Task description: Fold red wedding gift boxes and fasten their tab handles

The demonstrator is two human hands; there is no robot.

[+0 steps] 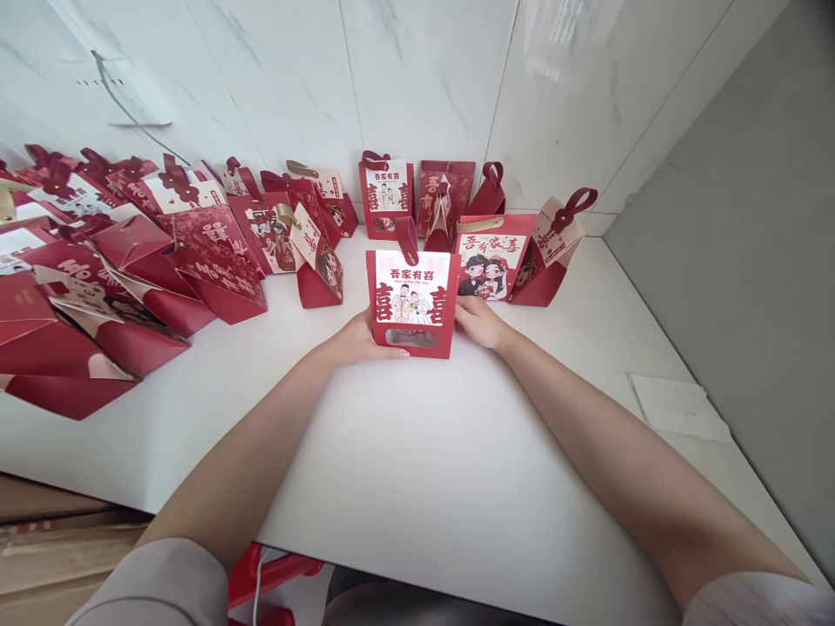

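A red and white wedding gift box (413,292) stands upright in front of me, its printed couple and small clear window facing my way. A dark red strap loops up from its top. My left hand (357,341) grips the box's lower left side, the thumb lying along the front bottom edge. At the right side, my right hand (481,323) holds the box too, with its fingertips partly hidden behind it. Just behind the right hand is another gift box (494,261) with a cartoon couple on it.
Several finished-looking red gift boxes (215,252) crowd the left of the white table (430,461). More boxes (386,198) line the tiled wall (424,78). A flat white packet (678,407) lies by the right edge. Cardboard (65,556) and a red stool (277,574) are below.
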